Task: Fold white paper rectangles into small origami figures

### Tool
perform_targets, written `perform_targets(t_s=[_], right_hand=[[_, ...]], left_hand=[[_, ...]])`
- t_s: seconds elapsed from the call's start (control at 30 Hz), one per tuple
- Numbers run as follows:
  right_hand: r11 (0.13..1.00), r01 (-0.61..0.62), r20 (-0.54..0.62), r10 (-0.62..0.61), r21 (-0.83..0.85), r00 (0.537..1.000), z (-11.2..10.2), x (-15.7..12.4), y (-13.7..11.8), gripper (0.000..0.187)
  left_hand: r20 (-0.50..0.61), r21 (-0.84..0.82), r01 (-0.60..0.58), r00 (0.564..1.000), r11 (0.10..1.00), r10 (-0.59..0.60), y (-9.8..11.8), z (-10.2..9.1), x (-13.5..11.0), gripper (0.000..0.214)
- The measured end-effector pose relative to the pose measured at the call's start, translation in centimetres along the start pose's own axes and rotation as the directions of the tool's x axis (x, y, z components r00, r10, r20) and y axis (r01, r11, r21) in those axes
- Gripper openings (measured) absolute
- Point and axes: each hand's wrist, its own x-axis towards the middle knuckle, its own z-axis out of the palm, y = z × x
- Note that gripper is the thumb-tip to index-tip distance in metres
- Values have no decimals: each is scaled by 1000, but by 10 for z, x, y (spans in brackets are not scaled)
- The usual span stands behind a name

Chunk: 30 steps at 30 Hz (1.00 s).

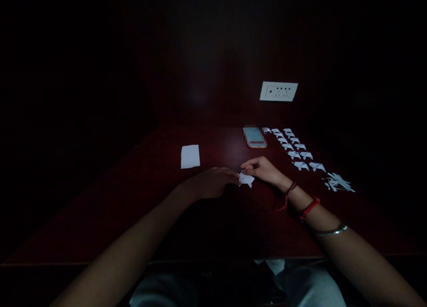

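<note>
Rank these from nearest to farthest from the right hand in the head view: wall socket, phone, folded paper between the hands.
1. Folded paper: beside the right hand, on its left.
2. Phone: beyond the hand.
3. Wall socket: up on the wall.

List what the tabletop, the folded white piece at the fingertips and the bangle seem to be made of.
Tabletop: probably wood or veneer, dark red with a slight sheen; faint grain lines show.
Folded piece: looks like paper, matt white, thin, with pointed corners.
Bangle: likely metal, polished, judging by its bright silvery glint.
</note>
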Motion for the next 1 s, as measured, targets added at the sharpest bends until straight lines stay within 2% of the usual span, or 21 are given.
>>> perform_targets(t_s=[0.1,0.3,0.57,1.0], right_hand=[[998,50,70,-47,-36,996,-2,-1,0,17],[910,245,106,-222,-333,969,-5,-9,-3,12],[762,470,218,-416,-446,883,-11,-19,-12,16],[677,554,301,-466,-485,832,-10,-22,-13,23]], left_hand=[[-8,-8,4,1000,1000,-4,0,1,0,48],[-20,-4,-4,1000,1000,4,0,2,-1,48],[-12,20,1,1000,1000,-1,6,1,-2,48],[-24,38,5,1000,999,-4,7,4,-1,42]])
